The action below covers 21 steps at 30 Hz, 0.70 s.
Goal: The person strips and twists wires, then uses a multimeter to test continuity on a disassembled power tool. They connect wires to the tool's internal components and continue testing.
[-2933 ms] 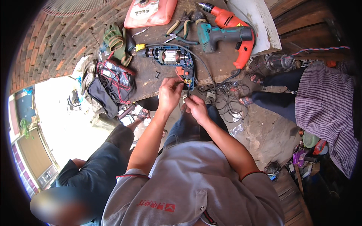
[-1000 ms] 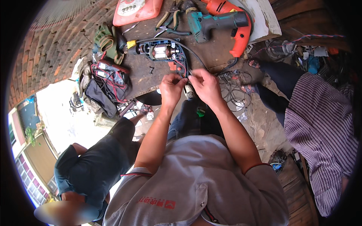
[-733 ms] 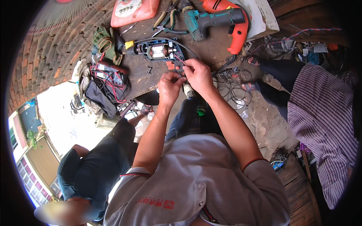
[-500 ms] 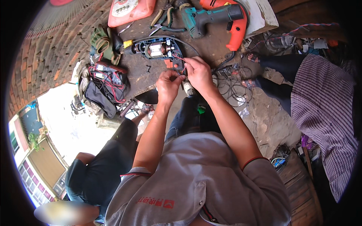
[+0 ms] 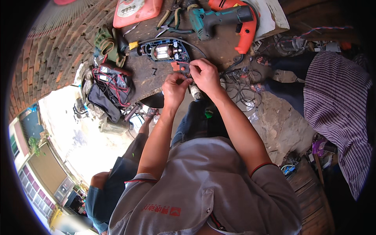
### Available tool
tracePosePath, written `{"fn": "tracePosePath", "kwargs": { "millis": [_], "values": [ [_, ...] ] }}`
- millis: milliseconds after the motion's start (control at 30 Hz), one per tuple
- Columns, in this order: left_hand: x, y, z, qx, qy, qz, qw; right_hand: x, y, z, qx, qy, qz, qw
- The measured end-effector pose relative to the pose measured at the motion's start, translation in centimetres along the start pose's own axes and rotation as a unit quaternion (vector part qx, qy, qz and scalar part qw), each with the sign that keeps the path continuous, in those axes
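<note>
Hands meet at the worktop's [image 5: 219, 51] near edge, where our left hand [image 5: 175, 86] and right hand [image 5: 204, 74] each pinch thin red wires [image 5: 181, 66] trailing from the opened power tool [image 5: 162, 51] lying just beyond, a teal drill [image 5: 219, 17] farther back.

right hand [image 5: 204, 74] covers the small orange part's right end | red case [image 5: 133, 11] cut off at far edge | fingertip grip too small to tell
</note>
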<state>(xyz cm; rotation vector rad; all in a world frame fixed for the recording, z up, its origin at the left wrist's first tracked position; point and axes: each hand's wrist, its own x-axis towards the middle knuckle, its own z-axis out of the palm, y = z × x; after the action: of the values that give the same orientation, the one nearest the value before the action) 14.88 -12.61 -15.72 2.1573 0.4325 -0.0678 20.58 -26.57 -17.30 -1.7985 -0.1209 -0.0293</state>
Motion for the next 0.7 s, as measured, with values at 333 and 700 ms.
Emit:
{"fn": "tracePosePath", "kwargs": {
  "millis": [333, 700],
  "values": [
    [-1.0, 4.4, -4.5, 0.143, 0.096, 0.205, 0.963, -1.4, -2.1, -1.1, 0.011, -0.065, -0.089, 0.994],
    [-2.5, 4.4, -5.7, 0.143, 0.027, 0.157, 0.977, -1.0, -4.1, -1.6, -0.056, -0.175, -0.088, 0.979]
  ]
}}
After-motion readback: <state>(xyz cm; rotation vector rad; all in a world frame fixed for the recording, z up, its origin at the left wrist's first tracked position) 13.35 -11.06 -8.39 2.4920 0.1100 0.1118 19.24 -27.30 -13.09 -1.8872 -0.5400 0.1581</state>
